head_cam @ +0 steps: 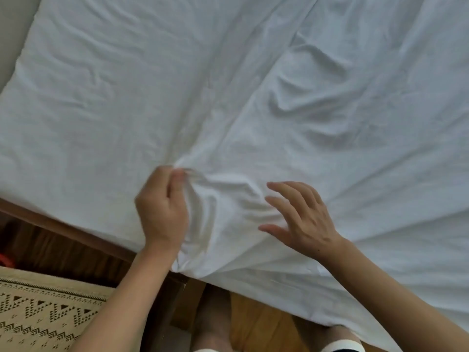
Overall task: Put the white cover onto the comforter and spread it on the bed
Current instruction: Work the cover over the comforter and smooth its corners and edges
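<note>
A tan woven rug with a zigzag pattern (pixel 38 311) lies below the left hand (pixel 161 212). This hand pinches a bunch of the wrinkled white cloth cover (pixel 228 97), which lies spread over the brown wooden bed (pixel 63 232). Just beside it, the right hand (pixel 302 217) rests on the cover, fingers spread wide.

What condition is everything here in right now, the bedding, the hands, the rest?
White cover: spread over the bed, wrinkled, bunched at the near corner.
Left hand: pinches a fold of the cover.
Right hand: fingers spread, on the cover.
Bed frame: wooden edge showing.
Rug: flat on the floor.
</note>
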A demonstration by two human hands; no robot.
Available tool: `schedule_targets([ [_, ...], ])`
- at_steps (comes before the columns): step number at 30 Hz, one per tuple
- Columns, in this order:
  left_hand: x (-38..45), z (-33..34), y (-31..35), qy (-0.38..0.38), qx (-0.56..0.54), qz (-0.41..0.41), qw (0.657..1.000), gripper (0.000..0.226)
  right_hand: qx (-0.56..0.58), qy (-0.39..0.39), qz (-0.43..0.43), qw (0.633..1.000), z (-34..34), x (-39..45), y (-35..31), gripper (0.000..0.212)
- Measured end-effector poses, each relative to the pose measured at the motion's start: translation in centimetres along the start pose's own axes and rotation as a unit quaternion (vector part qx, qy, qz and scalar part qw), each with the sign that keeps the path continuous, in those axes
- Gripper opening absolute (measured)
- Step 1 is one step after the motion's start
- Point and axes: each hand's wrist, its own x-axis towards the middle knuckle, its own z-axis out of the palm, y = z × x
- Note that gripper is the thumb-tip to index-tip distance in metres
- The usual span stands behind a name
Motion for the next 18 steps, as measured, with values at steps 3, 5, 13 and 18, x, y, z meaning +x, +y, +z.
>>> schedule_targets([
  [3, 3.8, -2.5, -0.9, 0.175, -0.026, -0.107, 0.979, 0.025, -0.011, -0.038, 0.003, 0.999, 0.2, 1.0, 0.0, 0.058],
  [5, 6.5, -2.8, -2.2, 0.215, -0.02, -0.191, 0.958, 0.034, -0.012, -0.041, 0.018, 0.999, 0.8, 1.9, -0.4, 0.054],
  [13, 5.4, -1.0, -2.2, 0.113, 0.041, -0.316, 0.941, 0.037, -0.003, -0.009, 0.114, 0.993, 3.3, 9.2, 0.4, 0.044],
  [18, -0.8, 0.5, 0.2, -0.084, 0.091, -0.33, 0.936, 0.068, -0.006, -0.205, -0.003, 0.979, 4.7, 12.5, 2.8, 0.063],
])
